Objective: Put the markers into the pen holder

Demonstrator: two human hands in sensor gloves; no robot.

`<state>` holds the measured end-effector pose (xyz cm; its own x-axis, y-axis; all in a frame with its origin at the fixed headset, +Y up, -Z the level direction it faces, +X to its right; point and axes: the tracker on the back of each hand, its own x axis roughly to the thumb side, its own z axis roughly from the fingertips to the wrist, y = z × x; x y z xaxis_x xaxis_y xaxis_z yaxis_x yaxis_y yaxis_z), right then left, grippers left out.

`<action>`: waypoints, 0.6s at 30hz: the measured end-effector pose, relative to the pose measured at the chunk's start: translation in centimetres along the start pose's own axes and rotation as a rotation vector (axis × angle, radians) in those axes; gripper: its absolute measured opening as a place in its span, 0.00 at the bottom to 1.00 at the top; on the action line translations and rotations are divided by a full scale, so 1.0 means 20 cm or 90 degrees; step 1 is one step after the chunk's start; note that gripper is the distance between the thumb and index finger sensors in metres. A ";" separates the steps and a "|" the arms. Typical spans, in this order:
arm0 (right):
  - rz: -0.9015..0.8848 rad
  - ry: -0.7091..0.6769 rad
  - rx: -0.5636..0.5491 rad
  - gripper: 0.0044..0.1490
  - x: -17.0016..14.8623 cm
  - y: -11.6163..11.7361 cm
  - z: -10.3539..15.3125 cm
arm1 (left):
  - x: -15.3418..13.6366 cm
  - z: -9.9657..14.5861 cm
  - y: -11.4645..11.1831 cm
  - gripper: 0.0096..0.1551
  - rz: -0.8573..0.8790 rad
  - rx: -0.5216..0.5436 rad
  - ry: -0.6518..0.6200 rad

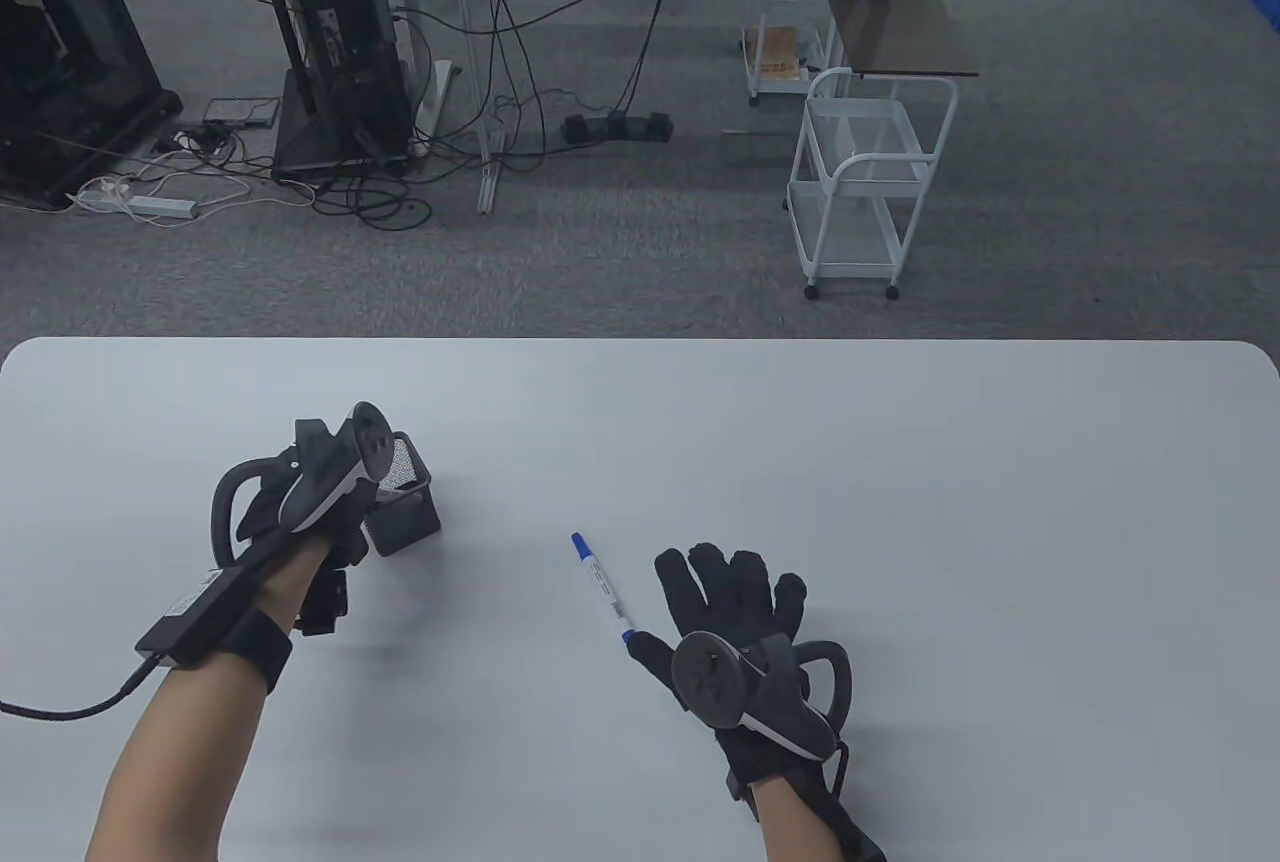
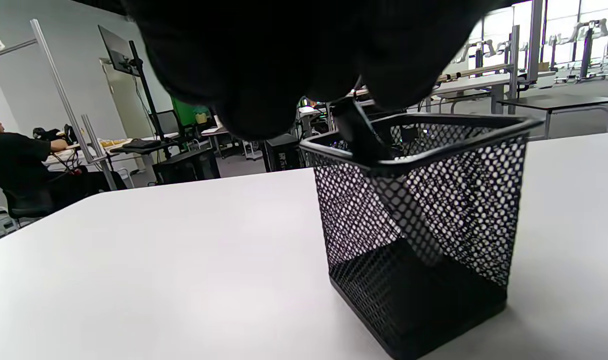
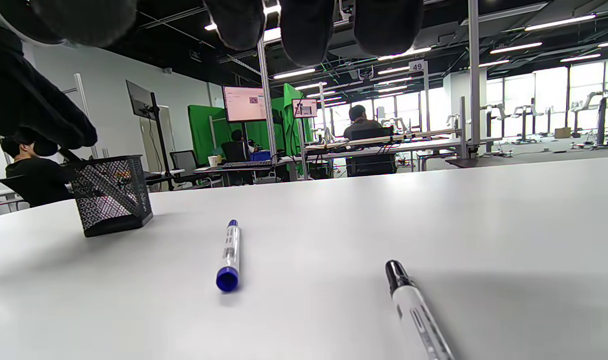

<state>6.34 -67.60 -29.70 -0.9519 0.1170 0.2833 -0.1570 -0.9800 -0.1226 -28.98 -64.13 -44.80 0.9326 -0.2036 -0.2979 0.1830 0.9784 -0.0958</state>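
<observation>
A: Standing upright on the white table [image 1: 900,462], the black mesh pen holder [image 2: 424,235] sits on its left half, with a dark marker [image 2: 364,137] leaning inside it, top end poking above the rim.

B: And the left hand [image 1: 300,502]?

A: It is right over the holder's opening. Its fingers [image 2: 264,65] reach the marker's top end, but I cannot tell whether they pinch it or only touch it.

B: Other markers?

A: A blue-capped marker [image 1: 603,592] lies flat near the table's middle, well apart from the holder. In the right wrist view a black-capped marker [image 3: 416,312] lies on the table beside it.

B: The right hand [image 1: 735,622]?

A: Spread flat, palm down, fingers apart, gripping nothing, just beside the blue-capped marker's near end.
</observation>
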 end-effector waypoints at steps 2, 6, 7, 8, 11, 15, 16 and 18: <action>0.000 0.000 0.000 0.51 0.00 0.00 0.00 | -0.01 0.01 0.02 0.32 0.003 0.003 0.001; 0.001 -0.001 -0.003 0.51 0.00 0.00 0.00 | -0.03 0.04 0.07 0.31 0.004 0.010 -0.003; 0.001 -0.001 -0.004 0.51 0.00 0.00 0.00 | -0.04 0.06 0.08 0.31 0.005 0.013 -0.010; 0.001 -0.001 -0.005 0.51 0.00 0.00 0.00 | -0.04 0.08 0.10 0.31 0.007 0.021 -0.013; 0.000 -0.001 -0.005 0.51 0.00 0.00 0.00 | -0.03 0.13 0.14 0.32 0.000 0.039 -0.030; 0.003 0.000 -0.005 0.51 0.00 0.00 0.00 | -0.01 0.21 0.20 0.33 -0.003 0.061 -0.060; 0.004 0.000 -0.006 0.51 0.00 0.00 0.00 | 0.00 0.24 0.22 0.34 0.001 0.067 -0.070; 0.004 0.001 -0.008 0.51 0.00 0.00 0.00 | 0.01 0.28 0.24 0.34 0.005 0.071 -0.088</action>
<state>6.41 -67.54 -29.69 -0.9533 0.1113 0.2806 -0.1544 -0.9785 -0.1365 -26.08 -59.21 -40.04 0.9666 -0.1971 -0.1638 0.2021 0.9793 0.0143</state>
